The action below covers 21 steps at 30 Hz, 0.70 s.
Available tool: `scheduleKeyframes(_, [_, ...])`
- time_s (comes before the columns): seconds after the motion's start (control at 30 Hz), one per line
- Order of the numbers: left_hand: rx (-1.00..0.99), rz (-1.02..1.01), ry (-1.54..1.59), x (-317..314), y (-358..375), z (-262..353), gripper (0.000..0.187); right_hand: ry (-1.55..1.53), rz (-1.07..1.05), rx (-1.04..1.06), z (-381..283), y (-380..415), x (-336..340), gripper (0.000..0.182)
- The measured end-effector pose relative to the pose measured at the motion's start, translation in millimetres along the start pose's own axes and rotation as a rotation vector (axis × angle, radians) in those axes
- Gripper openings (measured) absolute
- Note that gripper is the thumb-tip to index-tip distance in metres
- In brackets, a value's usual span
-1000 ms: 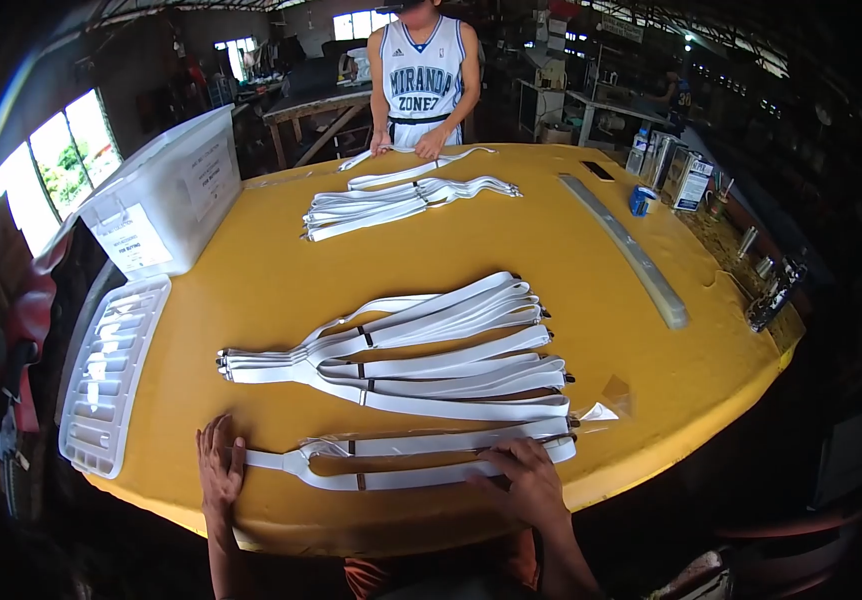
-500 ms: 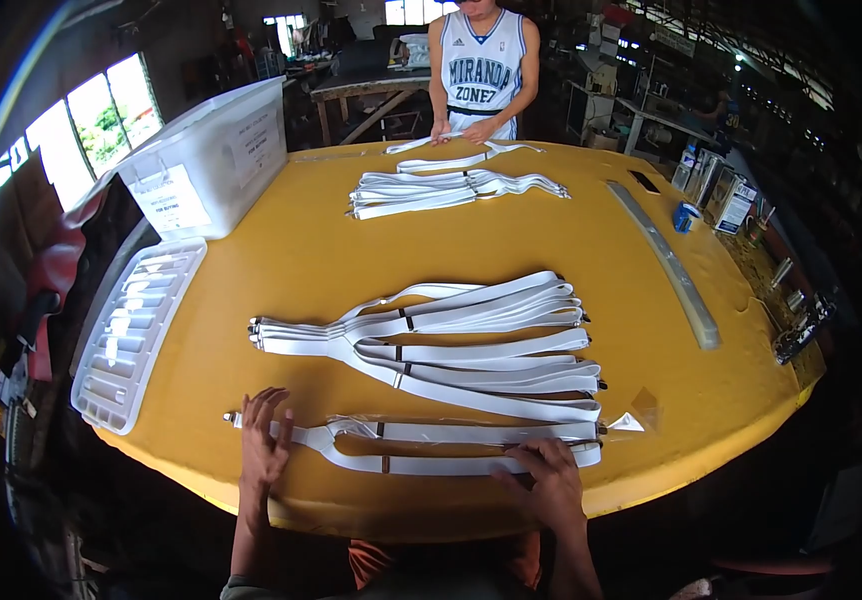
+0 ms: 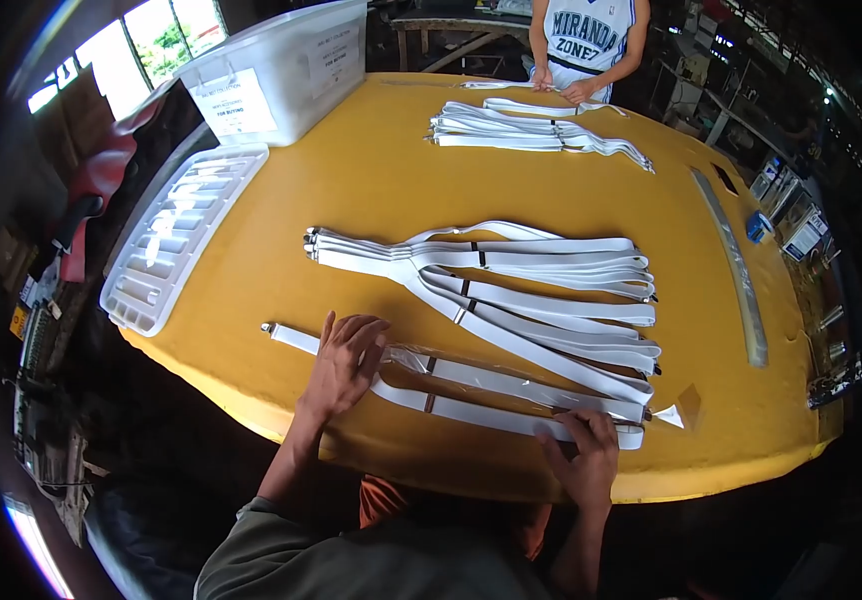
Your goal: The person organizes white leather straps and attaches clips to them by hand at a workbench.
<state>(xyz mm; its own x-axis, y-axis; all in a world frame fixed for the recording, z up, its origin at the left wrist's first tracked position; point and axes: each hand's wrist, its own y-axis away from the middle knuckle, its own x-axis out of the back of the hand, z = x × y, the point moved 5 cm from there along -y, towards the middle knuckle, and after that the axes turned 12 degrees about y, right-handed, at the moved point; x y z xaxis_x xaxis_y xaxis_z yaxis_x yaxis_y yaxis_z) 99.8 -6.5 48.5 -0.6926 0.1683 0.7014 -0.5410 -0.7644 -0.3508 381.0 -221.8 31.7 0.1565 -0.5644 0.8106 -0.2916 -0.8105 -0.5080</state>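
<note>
A pair of white suspenders (image 3: 496, 418) lies lengthwise near the table's front edge, its two straps side by side with dark adjusters. Clear plastic film (image 3: 481, 374) shines along its upper strap. My left hand (image 3: 346, 368) is over the single-strap end, close to where the straps split; its fingers are loosely bent and apart. A metal clip (image 3: 269, 327) shows left of it. My right hand (image 3: 589, 460) touches the lower strap near its right end, thumb and fingers apart. Just beyond lies a bundle of white suspenders (image 3: 551, 290), clips gathered at the left.
Across the yellow table (image 3: 371, 180), a person in a white jersey (image 3: 591, 40) handles a white strap beside another suspenders pile (image 3: 521, 132). A plastic bin (image 3: 291, 75) and its lid (image 3: 186, 235) are at left. A long clear strip (image 3: 736, 270) and cans (image 3: 806, 232) line the right.
My left hand has slid right along the strap, from near the clip toward the split. My right hand stays near the right end. The camera view has shifted and tilted.
</note>
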Motion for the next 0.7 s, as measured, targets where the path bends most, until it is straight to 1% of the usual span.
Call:
scheduleKeyframes(0.13, [0.075, -0.001, 0.028, 8.3, -0.2, -7.3, 0.026, -0.007, 0.008, 0.0, -0.2, 0.3, 0.6, 0.028])
scheduleKeyframes(0.2, [0.039, -0.032, 0.141, 9.2, -3.1, -3.3, 0.027, -0.003, 0.013, 0.005, 0.0, -0.1, 0.0, 0.027])
scheduleKeyframes(0.23, [0.038, -0.032, 0.143, 7.2, -1.6, -5.0, 0.027, 0.003, 0.015, 0.008, 0.3, 0.9, 0.4, 0.027])
scheduleKeyframes(0.3, [-0.042, 0.028, 0.176, 1.9, 0.5, -8.7, 0.02, 0.007, 0.026, 0.012, -0.6, 1.5, 0.3, 0.026])
scheduleKeyframes(0.33, [-0.059, 0.028, 0.187, -1.8, 1.1, -12.2, 0.02, 0.013, 0.036, 0.013, -0.6, 1.9, 0.7, 0.025])
scheduleKeyframes(0.43, [-0.157, 0.115, 0.156, -6.2, 3.2, -17.5, 0.009, 0.018, 0.062, 0.008, 0.4, 2.0, 0.4, 0.023])
scheduleKeyframes(0.47, [-0.162, 0.127, 0.171, -5.1, 2.4, -13.8, 0.007, 0.006, 0.057, 0.017, -1.0, 1.8, 0.8, 0.023])
scheduleKeyframes(0.7, [-0.156, 0.122, 0.139, -6.7, 4.9, -19.1, 0.005, 0.026, 0.082, 0.004, 0.1, 4.1, 0.5, 0.025])
